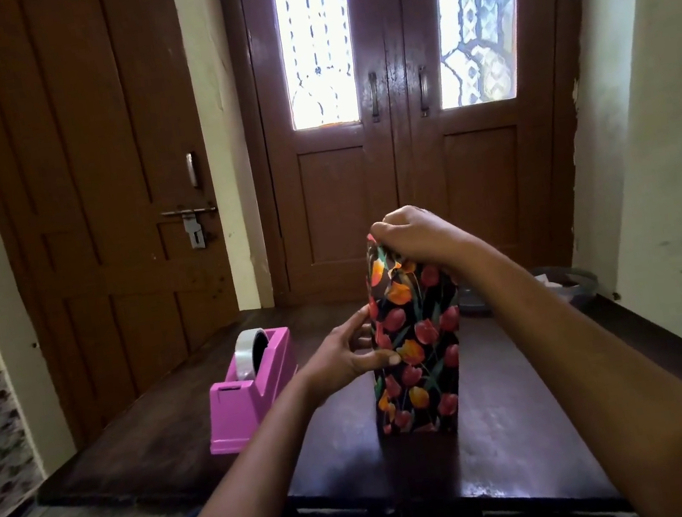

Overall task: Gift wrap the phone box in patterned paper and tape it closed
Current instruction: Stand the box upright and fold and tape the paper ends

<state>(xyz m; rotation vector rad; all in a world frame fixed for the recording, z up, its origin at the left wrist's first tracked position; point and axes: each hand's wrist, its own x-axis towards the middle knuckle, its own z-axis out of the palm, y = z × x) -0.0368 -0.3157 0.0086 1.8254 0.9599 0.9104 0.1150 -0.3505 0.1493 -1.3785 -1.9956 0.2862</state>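
The phone box [417, 348], stood on end under the right hand [411, 234], is already sheathed in patterned paper [417, 397]. Its left edge is pinched by the left hand [349, 356], thumb in front. The top flap is pinched down by the right hand. End taping appears left; the tape dispenser [248, 391] sits beyond the left hand.

left hand [345, 359]: bare | right hand [411, 234]: bare | forearms [609, 351]: bare, uncovered to frame edge
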